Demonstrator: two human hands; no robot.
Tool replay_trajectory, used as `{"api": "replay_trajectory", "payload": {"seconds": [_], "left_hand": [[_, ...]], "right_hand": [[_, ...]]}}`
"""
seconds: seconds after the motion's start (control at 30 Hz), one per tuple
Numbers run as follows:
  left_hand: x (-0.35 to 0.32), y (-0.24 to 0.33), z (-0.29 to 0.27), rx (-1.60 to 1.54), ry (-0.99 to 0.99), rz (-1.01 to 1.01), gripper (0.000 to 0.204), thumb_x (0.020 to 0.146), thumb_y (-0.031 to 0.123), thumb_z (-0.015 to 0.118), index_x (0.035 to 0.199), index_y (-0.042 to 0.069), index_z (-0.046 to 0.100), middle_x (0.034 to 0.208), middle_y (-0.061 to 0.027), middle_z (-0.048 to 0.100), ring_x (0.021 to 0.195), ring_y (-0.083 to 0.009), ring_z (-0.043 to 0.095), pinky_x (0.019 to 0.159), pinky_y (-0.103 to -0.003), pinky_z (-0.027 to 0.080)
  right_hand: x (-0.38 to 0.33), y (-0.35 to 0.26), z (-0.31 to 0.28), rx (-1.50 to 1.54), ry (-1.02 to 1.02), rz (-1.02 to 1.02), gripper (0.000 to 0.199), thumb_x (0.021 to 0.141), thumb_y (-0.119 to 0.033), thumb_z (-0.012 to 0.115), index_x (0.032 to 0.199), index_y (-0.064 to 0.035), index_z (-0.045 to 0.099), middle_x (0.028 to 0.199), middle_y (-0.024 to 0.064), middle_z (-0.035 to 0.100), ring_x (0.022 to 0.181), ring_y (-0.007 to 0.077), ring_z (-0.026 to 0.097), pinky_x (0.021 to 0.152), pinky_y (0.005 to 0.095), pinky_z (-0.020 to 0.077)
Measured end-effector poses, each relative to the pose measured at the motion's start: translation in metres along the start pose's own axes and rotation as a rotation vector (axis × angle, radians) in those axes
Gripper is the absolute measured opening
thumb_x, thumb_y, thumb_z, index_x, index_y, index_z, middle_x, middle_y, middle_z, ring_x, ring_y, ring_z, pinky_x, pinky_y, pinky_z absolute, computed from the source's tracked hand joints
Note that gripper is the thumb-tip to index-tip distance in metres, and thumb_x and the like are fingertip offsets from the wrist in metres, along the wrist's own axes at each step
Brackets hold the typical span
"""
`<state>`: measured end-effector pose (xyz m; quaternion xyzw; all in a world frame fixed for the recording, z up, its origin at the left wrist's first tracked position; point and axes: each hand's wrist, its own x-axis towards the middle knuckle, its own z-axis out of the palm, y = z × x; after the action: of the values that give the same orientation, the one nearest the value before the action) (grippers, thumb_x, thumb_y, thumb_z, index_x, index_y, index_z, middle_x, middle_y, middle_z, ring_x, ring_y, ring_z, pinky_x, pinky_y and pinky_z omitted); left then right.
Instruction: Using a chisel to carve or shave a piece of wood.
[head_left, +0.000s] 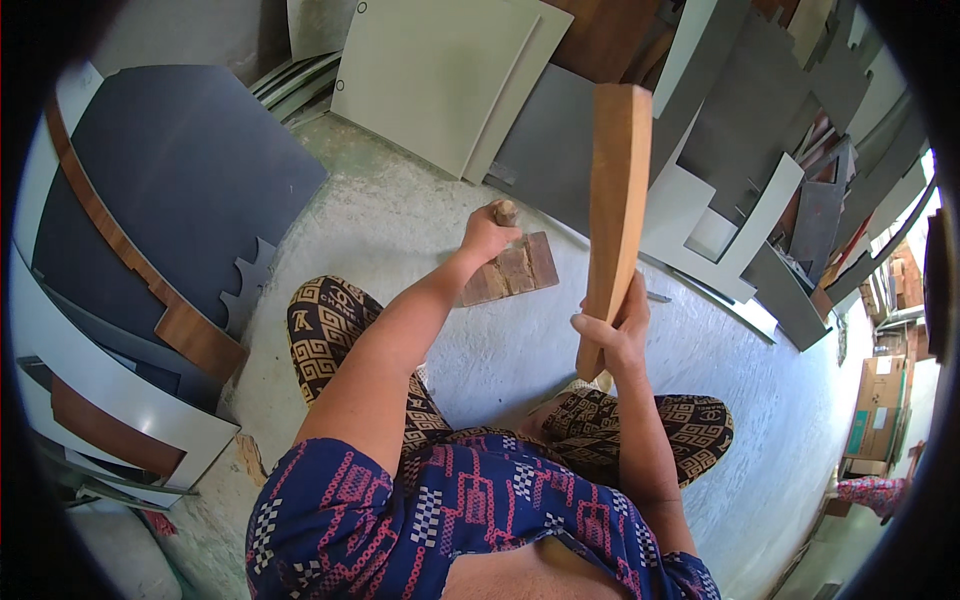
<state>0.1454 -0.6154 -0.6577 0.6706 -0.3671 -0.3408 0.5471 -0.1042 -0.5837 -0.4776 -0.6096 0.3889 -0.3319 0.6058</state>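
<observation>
My right hand [622, 325] is wrapped round the lower part of a long, smooth, slightly curved wooden piece [617, 190], which stands raised in front of me. My left hand [488, 236] is closed round a short wooden handle [506, 212] whose rounded end shows above the fingers. Whatever is at the handle's other end is hidden. Just under and beside that hand, a brown wooden block [512, 272] with grooves across it rests on the floor between my crossed legs. A thin grey strip [657, 296] lies on the floor beyond my right hand.
Large dark and grey panels [180, 190] lean at the left with a curved brown strip [185, 325]. A pale panel [440, 80] and stacked offcuts [760, 130] line the far side and right. A cardboard box [880, 400] and another person's patterned sleeve [872, 490] show at the right rim.
</observation>
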Motion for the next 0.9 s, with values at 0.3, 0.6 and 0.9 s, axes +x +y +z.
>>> {"api": "replay_trajectory", "payload": {"seconds": [0.3,0.6,0.9], "left_hand": [[0.008,-0.016,-0.001,0.036,-0.037,-0.017,0.035,0.066,0.02,0.075,0.095,0.003,0.065,0.083,-0.0123,0.068,0.077,-0.0246,0.065,0.074,-0.037,0.051],[0.003,-0.02,0.011,-0.137,-0.057,0.025,0.035,0.071,0.019,0.079,0.099,0.0,0.068,0.092,-0.0131,0.071,0.088,-0.022,0.068,0.078,-0.034,0.053],[-0.004,-0.001,0.009,-0.18,-0.11,-0.059,0.035,0.067,0.016,0.078,0.098,0.002,0.068,0.09,-0.0138,0.071,0.083,-0.023,0.067,0.077,-0.036,0.053]], "right_hand": [[-0.001,-0.011,0.015,-0.085,0.027,-0.158,0.086,0.06,-0.021,0.082,0.132,0.0002,0.04,0.107,0.0113,0.058,0.096,0.0218,0.058,0.085,0.036,0.0472],[0.014,0.01,0.023,-0.686,-0.134,0.09,0.069,0.063,-0.027,0.079,0.117,-0.0025,0.044,0.087,0.0191,0.064,0.077,0.034,0.064,0.072,0.0397,0.0516],[0.022,0.028,0.018,-0.799,-0.162,0.249,0.062,0.06,-0.016,0.08,0.111,-0.002,0.046,0.096,0.0105,0.059,0.084,0.0184,0.058,0.073,0.0321,0.0484]]}}
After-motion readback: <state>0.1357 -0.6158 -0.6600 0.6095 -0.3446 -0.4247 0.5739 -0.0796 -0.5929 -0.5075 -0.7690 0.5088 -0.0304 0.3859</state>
